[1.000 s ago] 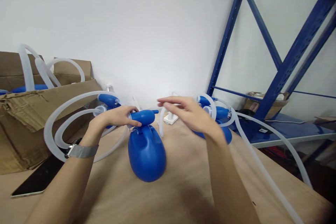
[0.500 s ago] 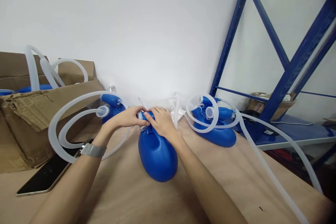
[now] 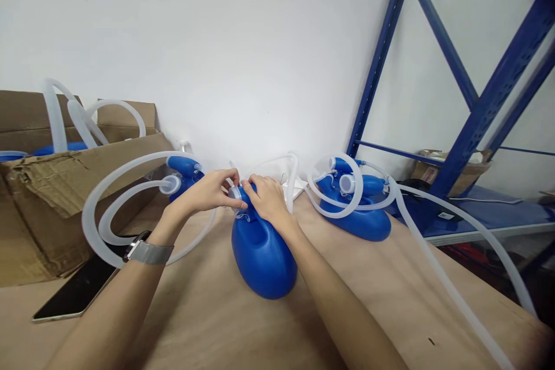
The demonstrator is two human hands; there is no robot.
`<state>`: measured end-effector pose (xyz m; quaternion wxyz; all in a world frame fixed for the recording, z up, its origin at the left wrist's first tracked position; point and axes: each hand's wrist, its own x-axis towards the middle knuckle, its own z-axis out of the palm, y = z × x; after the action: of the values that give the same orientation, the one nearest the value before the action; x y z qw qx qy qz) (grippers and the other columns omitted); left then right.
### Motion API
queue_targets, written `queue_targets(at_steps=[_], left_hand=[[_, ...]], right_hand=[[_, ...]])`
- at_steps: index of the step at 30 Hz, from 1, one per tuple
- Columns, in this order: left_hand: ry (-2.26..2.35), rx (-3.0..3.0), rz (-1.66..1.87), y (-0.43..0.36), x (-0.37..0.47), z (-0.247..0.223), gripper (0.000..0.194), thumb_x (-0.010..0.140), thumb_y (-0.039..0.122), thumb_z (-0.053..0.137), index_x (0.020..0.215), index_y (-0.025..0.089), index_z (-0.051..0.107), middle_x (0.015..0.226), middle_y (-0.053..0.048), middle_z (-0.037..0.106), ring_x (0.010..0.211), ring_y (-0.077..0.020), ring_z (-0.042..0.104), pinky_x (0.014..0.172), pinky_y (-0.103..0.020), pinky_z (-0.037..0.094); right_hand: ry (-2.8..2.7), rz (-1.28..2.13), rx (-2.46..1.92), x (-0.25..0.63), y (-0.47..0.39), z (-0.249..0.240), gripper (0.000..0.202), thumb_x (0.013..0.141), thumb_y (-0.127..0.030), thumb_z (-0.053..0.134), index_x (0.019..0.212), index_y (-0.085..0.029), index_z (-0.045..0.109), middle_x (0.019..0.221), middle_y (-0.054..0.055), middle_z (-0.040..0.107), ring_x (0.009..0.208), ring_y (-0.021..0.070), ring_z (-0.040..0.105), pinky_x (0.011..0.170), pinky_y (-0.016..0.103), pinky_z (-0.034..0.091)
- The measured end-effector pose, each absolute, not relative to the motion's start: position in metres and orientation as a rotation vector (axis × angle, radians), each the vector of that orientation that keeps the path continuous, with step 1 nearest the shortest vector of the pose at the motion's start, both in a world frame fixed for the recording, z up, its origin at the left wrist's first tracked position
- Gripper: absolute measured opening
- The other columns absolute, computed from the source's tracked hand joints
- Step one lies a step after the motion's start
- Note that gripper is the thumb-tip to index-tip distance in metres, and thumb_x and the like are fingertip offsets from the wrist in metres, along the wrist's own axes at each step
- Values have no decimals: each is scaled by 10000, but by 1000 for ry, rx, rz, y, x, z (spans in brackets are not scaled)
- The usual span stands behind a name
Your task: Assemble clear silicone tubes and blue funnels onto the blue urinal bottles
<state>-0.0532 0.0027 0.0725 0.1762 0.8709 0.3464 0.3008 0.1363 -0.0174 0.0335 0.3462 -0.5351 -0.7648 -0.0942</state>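
A blue plastic bottle (image 3: 265,257) with a rounded body stands in the middle of the table. On its top handle part rests my right hand (image 3: 267,199), its fingers wrapped round the blue piece. My left hand (image 3: 215,189) is at the white cap (image 3: 235,192) on the left end of that piece, thumb and forefinger curved round it. A thin white wire-like clip (image 3: 243,215) hangs just below the cap. The undersides of both hands are hidden.
Another blue bottle with coiled clear tubes (image 3: 362,222) lies at the right, and one with tubing (image 3: 184,167) at the left. A cardboard box (image 3: 87,176), a phone (image 3: 78,289) and blue shelving (image 3: 459,127) flank the table (image 3: 208,312).
The bottle's body has shifted slightly to the right. My left fingers have loosened and lifted a little from the cap, which shows more clearly.
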Motion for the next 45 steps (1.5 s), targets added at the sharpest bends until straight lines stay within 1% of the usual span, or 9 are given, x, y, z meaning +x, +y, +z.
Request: queue_targets(at_steps=[4, 9, 13, 20, 27, 33, 39, 41, 45], left_hand=[[978, 2440, 1089, -6, -50, 55, 481, 676, 560, 828, 785, 213, 513, 814, 5, 631, 614, -138, 603, 597, -273, 531], [1038, 2335, 1337, -19, -48, 31, 433, 706, 548, 801, 833, 208, 565, 892, -14, 614, 726, -160, 638, 669, -297, 590], [1037, 2219, 1329, -21, -49, 23, 448, 715, 531, 802, 976, 208, 632, 1004, -45, 622, 834, -193, 668, 701, -315, 615], [982, 2132, 1334, -18, -51, 21, 437, 675, 482, 834, 857, 199, 556, 925, -13, 607, 737, -159, 645, 671, -314, 587], [976, 1966, 1288, -15, -52, 18, 463, 641, 435, 860, 866, 194, 535, 966, 6, 589, 666, -104, 604, 636, -278, 546], [895, 1828, 1298, -13, -51, 8, 506, 652, 449, 873, 914, 201, 519, 1043, -20, 615, 790, -146, 661, 737, -315, 593], [921, 2043, 1261, -18, -47, 9, 636, 661, 475, 872, 1197, 249, 615, 1213, -63, 599, 1053, -249, 649, 849, -399, 625], [955, 2119, 1276, -18, -45, 6, 652, 659, 490, 866, 1216, 257, 622, 1184, -64, 607, 1033, -258, 653, 850, -430, 633], [1027, 2125, 1375, -16, -43, -5, 538, 686, 484, 838, 1087, 222, 593, 1118, -64, 640, 899, -226, 673, 762, -409, 652]], right_hand=[[-1984, -258, -1379, 135, -14, 34, 274, 1063, -321, 464, 898, -213, 655, 962, 42, 764, 947, 206, 662, 833, 312, 342], [-1994, -268, -1347, 134, -9, 33, 246, 1023, -236, 487, 860, -210, 668, 948, 37, 776, 930, 197, 671, 851, 311, 337], [-2003, -272, -1353, 133, -8, 34, 253, 1017, -242, 488, 853, -215, 679, 944, 41, 782, 922, 201, 676, 844, 312, 338], [-2028, -288, -1395, 130, -13, 39, 269, 1014, -235, 489, 839, -210, 692, 946, 55, 788, 932, 211, 682, 837, 324, 338], [-2073, -351, -1385, 128, -12, 41, 265, 1000, -246, 504, 850, -202, 718, 927, 71, 787, 934, 222, 684, 852, 336, 339], [-2066, -349, -1377, 128, -12, 40, 271, 1001, -238, 507, 841, -193, 721, 913, 77, 788, 923, 223, 695, 855, 332, 344], [-2055, -340, -1357, 135, -15, 39, 286, 1039, -265, 476, 910, -207, 725, 966, 55, 785, 944, 199, 685, 841, 310, 349], [-2060, -337, -1353, 135, -16, 39, 304, 1045, -295, 474, 912, -211, 735, 983, 58, 784, 958, 199, 680, 855, 317, 350], [-2059, -333, -1372, 131, -15, 39, 305, 1021, -296, 506, 867, -205, 754, 957, 68, 789, 951, 211, 684, 877, 336, 356]])
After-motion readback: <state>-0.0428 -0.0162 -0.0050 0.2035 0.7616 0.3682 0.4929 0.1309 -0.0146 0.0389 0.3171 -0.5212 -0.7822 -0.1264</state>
